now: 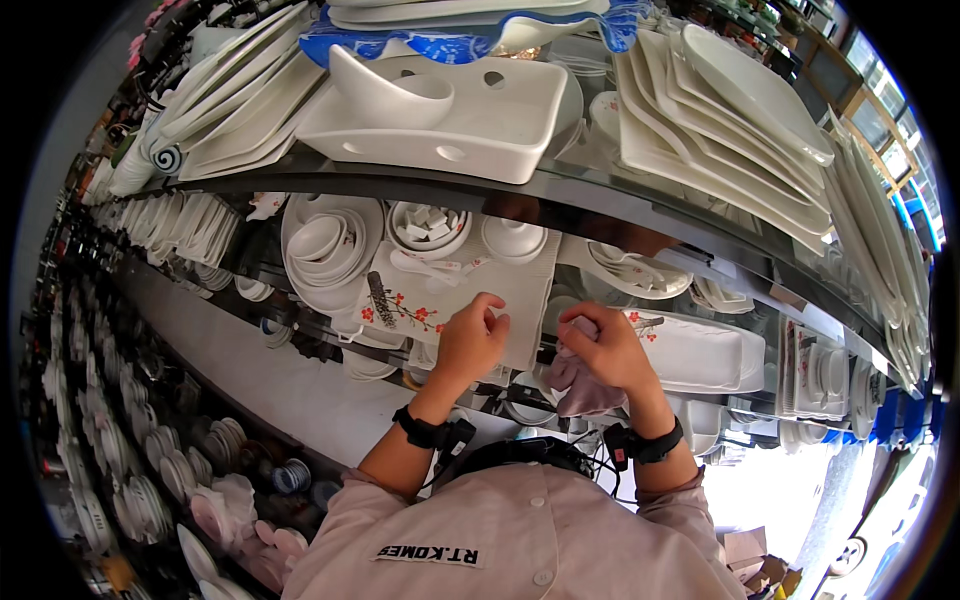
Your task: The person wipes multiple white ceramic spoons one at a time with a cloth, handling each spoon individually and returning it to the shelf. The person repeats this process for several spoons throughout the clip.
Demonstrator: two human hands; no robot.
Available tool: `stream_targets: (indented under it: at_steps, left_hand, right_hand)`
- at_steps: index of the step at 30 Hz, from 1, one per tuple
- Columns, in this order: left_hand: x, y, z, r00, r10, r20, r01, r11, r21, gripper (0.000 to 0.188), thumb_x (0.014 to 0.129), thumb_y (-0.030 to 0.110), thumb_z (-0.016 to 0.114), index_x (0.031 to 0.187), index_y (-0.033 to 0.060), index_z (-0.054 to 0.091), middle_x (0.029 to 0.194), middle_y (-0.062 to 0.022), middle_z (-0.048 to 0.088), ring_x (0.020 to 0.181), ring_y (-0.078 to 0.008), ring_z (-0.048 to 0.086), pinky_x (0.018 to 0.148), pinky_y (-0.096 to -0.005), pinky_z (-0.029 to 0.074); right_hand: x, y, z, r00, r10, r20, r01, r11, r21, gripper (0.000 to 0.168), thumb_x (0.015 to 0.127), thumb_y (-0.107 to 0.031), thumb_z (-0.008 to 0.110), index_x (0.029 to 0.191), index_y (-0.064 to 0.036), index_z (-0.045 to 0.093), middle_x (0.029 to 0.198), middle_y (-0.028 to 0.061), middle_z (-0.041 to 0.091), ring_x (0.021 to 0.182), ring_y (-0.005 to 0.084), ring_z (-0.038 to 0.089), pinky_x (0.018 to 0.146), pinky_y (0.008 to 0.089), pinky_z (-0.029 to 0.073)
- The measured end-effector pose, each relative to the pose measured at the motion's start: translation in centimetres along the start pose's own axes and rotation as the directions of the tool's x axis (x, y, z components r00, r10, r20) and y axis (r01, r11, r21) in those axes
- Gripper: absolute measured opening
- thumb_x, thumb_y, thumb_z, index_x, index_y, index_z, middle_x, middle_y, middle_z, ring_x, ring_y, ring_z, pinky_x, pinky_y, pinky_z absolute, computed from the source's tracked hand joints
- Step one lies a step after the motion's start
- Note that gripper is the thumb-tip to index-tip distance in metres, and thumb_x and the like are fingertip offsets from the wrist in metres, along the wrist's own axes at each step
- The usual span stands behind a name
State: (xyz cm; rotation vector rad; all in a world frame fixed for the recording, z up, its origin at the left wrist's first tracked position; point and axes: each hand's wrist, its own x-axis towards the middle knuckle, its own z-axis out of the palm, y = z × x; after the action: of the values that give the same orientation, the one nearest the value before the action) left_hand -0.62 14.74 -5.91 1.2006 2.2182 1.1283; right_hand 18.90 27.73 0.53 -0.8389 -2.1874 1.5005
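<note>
My right hand [600, 345] is closed around a mauve cloth [583, 386], which hangs below the fingers in front of the glass shelf. To its left, my left hand [474, 334] is held with curled fingers and nothing visible in it, over a white rectangular plate with red blossoms [405, 309]. On that plate are white spoons [424, 266], a bowl of small white blocks [427, 225] and a lidded white pot [514, 238]. A stack of white bowls and plates [326, 251] stands left of it. A long white rectangular dish [694, 352] lies right of my right hand.
Above, the upper shelf's edge [420, 180] juts out, bearing a deep white tray [480, 154], stacked white plates [720, 150] and a blue-rimmed wavy dish [450, 49]. More dishes [180, 225] stand at left. Lower left are further crowded shelves of tableware [139, 510]; cardboard boxes [750, 562] are lower right.
</note>
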Motion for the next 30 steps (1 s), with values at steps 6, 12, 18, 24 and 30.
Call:
stream_targets:
  at_steps: [6,12,18,24,30]
  left_hand:
    - [0.9,-3.3,-2.9,0.994,0.064,-0.089,-0.033,0.948,0.317,0.043,0.086,0.016,0.069,0.128,0.0075,0.058,0.123,-0.0158,0.057,0.096,-0.0368,0.066,0.083,-0.0461,0.054]
    - [2.8,-6.7,-4.8,0.994,0.108,-0.036,-0.083,0.91,0.407,0.048,0.086,0.016,0.069,0.132,0.0076,0.057,0.127,-0.0151,0.055,0.107,-0.0384,0.062,0.087,-0.0471,0.053]
    - [3.4,-8.2,-6.2,0.991,0.13,0.026,-0.131,0.927,0.353,0.048,0.085,0.015,0.07,0.131,0.0067,0.057,0.119,-0.0128,0.056,0.105,-0.036,0.062,0.084,-0.0458,0.054]
    - [4.4,-9.8,-7.8,0.976,0.206,0.071,-0.217,0.908,0.357,0.047,0.086,0.014,0.071,0.131,0.007,0.058,0.114,-0.011,0.059,0.102,-0.0331,0.063,0.081,-0.0443,0.055]
    - [5.5,-11.8,-9.4,0.964,0.255,0.071,-0.264,0.896,0.357,0.038,0.084,0.013,0.072,0.121,0.0083,0.063,0.107,-0.009,0.062,0.101,-0.032,0.064,0.081,-0.043,0.055]
  right_hand:
    - [0.9,-0.8,4.7,0.995,0.038,0.089,-0.036,0.999,-0.02,0.031,0.087,-0.03,0.07,0.101,-0.002,0.071,0.085,0.0162,0.073,0.081,0.0299,0.073,0.076,0.0369,0.055]
    - [2.3,-0.9,8.0,0.992,0.08,0.101,-0.078,0.997,-0.021,0.038,0.085,-0.032,0.071,0.109,-0.003,0.07,0.09,0.016,0.074,0.083,0.0315,0.072,0.078,0.0377,0.055]
    - [5.1,-0.9,11.6,0.994,-0.101,0.049,0.109,0.972,-0.207,0.068,0.08,-0.039,0.074,0.138,-0.009,0.055,0.123,0.0184,0.065,0.099,0.041,0.068,0.086,0.0449,0.054]
    - [7.7,-0.2,14.7,0.995,-0.101,0.014,0.097,0.897,-0.432,0.082,0.078,-0.041,0.073,0.15,-0.012,0.044,0.148,0.0236,0.048,0.11,0.0459,0.064,0.091,0.049,0.054]
    - [10.2,-1.3,15.7,0.988,-0.022,0.154,0.102,0.836,-0.539,0.088,0.074,-0.038,0.075,0.152,-0.015,0.042,0.157,0.0222,0.04,0.103,0.0434,0.068,0.087,0.0495,0.056]
